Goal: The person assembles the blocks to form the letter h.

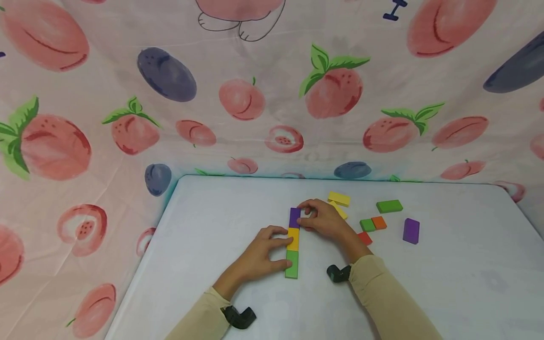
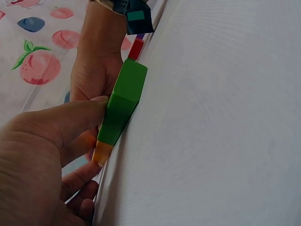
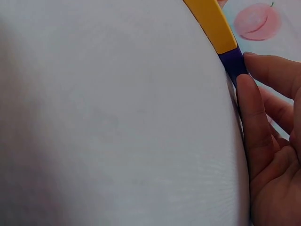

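Note:
Three flat blocks stand end to end in a line on the table: a purple block [image 1: 294,217] at the far end, a yellow block [image 1: 293,238] in the middle and a green block [image 1: 292,264] nearest. My left hand [image 1: 264,255] lies along the left side of the line. Its thumb touches the green block and its extended fingers touch the yellow one, also seen in the left wrist view. On the far right side, my right hand [image 1: 325,218] pinches the purple block between thumb and index finger, with the thumb overlapping its end in the right wrist view.
Right of the line lie two yellow blocks [image 1: 339,199], a long green block [image 1: 389,206], a small green block [image 1: 367,225], an orange block [image 1: 379,223], a red block [image 1: 364,238] and a purple block [image 1: 411,231]. A fruit-print cloth [image 1: 272,61] hangs behind the white table [image 1: 459,283].

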Demonstrator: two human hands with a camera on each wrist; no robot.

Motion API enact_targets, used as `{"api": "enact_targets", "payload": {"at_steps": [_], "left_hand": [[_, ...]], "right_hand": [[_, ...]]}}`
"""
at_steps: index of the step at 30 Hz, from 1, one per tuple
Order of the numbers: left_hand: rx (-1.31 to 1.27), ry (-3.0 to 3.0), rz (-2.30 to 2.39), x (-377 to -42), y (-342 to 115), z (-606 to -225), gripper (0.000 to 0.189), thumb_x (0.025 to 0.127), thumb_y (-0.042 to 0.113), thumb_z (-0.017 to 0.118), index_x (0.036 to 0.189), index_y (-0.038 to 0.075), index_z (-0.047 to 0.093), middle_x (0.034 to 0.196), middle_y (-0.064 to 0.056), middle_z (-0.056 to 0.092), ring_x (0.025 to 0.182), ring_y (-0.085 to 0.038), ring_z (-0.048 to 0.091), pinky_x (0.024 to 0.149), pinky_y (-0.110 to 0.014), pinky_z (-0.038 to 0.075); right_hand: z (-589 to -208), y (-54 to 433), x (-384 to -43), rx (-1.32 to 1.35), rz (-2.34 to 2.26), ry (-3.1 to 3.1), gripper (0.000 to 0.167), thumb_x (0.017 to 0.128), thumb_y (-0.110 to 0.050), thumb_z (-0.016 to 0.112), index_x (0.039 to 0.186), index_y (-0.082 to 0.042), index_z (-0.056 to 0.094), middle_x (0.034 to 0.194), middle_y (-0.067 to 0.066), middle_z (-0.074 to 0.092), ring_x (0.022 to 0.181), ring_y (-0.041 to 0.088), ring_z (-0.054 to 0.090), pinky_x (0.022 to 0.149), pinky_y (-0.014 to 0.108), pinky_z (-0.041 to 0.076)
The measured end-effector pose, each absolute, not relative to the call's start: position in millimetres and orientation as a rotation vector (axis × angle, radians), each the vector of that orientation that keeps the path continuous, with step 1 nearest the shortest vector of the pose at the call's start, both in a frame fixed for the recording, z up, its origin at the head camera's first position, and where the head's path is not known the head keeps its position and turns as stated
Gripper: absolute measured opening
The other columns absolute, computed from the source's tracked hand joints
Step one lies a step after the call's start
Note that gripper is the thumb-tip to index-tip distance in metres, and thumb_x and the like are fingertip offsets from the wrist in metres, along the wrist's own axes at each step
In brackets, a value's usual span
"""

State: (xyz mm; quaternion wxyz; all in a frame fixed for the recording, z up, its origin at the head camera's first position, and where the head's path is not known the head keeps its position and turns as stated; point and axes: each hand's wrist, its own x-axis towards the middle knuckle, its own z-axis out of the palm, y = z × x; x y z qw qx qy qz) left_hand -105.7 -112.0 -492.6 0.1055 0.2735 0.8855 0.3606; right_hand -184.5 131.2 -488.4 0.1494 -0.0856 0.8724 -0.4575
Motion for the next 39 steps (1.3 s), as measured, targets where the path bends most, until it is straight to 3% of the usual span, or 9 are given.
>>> {"api": "enact_targets", "payload": {"at_steps": [15,24,39], "left_hand": [[0.787,2.62,1.102,-105.4,-112.0,-497.0,0.057,0.091,0.038,0.073,0.144,0.023,0.059,0.149,0.004,0.048,0.14,-0.018,0.041,0.118,-0.046,0.039],[0.824,2.644,1.095,-104.9,-111.8,-498.6,0.056,0.092,0.034,0.074,0.144,0.02,0.061,0.148,0.001,0.049,0.14,-0.02,0.041,0.116,-0.045,0.04],[0.814,2.644,1.066,-104.0,-111.8,-497.4,0.056,0.093,0.038,0.072,0.145,0.021,0.06,0.151,0.003,0.047,0.143,-0.02,0.038,0.118,-0.047,0.039]], "right_hand": [[-488.5,132.3,-183.4,-0.287,-1.311,2.519,0.041,0.089,-0.026,0.079,0.127,-0.016,0.067,0.107,0.006,0.06,0.076,0.017,0.061,0.072,0.029,0.055],[-489.8,133.0,-183.9,-0.317,-1.283,2.553,0.04,0.088,-0.03,0.08,0.125,-0.017,0.07,0.108,0.005,0.062,0.082,0.016,0.058,0.074,0.029,0.049],[-488.7,132.2,-180.3,-0.318,-1.267,2.568,0.039,0.087,-0.03,0.08,0.124,-0.019,0.071,0.108,0.004,0.062,0.085,0.018,0.055,0.076,0.031,0.048]]}}
